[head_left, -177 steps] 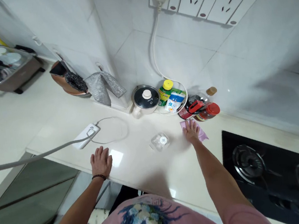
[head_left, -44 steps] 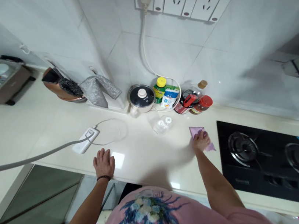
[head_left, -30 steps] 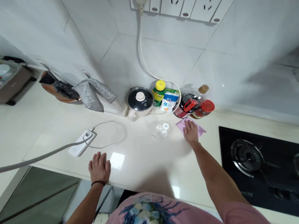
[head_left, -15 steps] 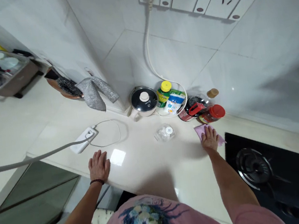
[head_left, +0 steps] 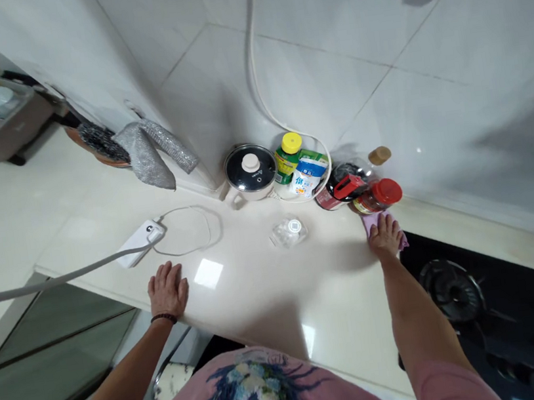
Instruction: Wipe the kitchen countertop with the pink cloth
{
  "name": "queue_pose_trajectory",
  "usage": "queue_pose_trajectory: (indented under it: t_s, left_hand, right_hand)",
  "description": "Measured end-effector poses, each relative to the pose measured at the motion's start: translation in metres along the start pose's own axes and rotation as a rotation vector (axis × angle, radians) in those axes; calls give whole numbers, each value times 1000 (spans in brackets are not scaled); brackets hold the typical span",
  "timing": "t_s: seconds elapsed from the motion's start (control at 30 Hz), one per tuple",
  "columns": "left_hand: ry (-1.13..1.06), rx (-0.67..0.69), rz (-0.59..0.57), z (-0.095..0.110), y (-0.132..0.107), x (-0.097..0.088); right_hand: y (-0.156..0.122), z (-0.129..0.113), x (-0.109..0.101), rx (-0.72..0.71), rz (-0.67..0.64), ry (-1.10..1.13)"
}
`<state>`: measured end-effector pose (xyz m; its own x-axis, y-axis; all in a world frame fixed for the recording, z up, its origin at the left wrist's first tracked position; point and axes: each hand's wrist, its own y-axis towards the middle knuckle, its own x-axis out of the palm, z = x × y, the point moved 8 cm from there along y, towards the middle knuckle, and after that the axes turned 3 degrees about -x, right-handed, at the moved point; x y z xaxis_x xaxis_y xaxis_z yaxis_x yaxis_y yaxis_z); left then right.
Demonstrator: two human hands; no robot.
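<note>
Wiping looks like the step in hand. The person's right hand (head_left: 384,236) lies flat with fingers spread, pressing a small pink cloth (head_left: 403,242) onto the worktop (head_left: 271,299) rather than gripping it, so only the cloth's edges peek out past the fingers. That spot is toward the back edge of the worktop, right where it meets the left edge of the black hob (head_left: 493,320). The fingertips sit just beside a red-lidded jar (head_left: 376,196), maybe touching it, hard to tell. Behind the jar are a dark bottle with a red handle (head_left: 343,184) and a cork-topped bottle (head_left: 380,155) by the tiled wall. Further left along the back sit a blue-and-white packet (head_left: 304,178), a yellow-capped bottle (head_left: 289,152) and a little pot with a glass lid (head_left: 250,170). A clear plastic container (head_left: 289,231) sits on its own in front of them. The left hand (head_left: 168,290) is open too, palm down near the front edge, holding nothing and probably just bracing. A white power strip (head_left: 135,244) lies just beyond it. The next stroke would call for care around the jars: either lift them aside or steer the cloth along their bases without tipping one. A flat palm would also stop the cloth bunching at the hob's rim.
</note>
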<state>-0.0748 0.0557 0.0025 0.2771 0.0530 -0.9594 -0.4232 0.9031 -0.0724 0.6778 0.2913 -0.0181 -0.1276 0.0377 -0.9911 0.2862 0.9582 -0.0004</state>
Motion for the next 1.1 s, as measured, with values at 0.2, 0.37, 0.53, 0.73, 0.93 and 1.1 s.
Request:
queue_pose_trajectory:
  t_s: [0.2, 0.37, 0.53, 0.73, 0.93, 1.1]
  left_hand:
    - [-5, 14, 7, 1, -1, -2]
    - [-39, 47, 10, 1, 0, -2]
    - [-48, 44, -10, 2, 1, -1]
    - [-46, 56, -12, 4, 2, -2]
    - [-69, 74, -29, 5, 2, -3]
    - [-75, 71, -47, 5, 2, -1]
  right_hand:
    - [-56, 4, 1, 33, -9, -13]
    - [-125, 4, -6, 102, -13, 7]
    - [-202, 3, -13, 182, -22, 21]
    - [-305, 9, -13, 293, 10, -5]
    - [-390, 14, -6, 412, 32, -4]
    - [-415, -3, -6, 496, 40, 13]
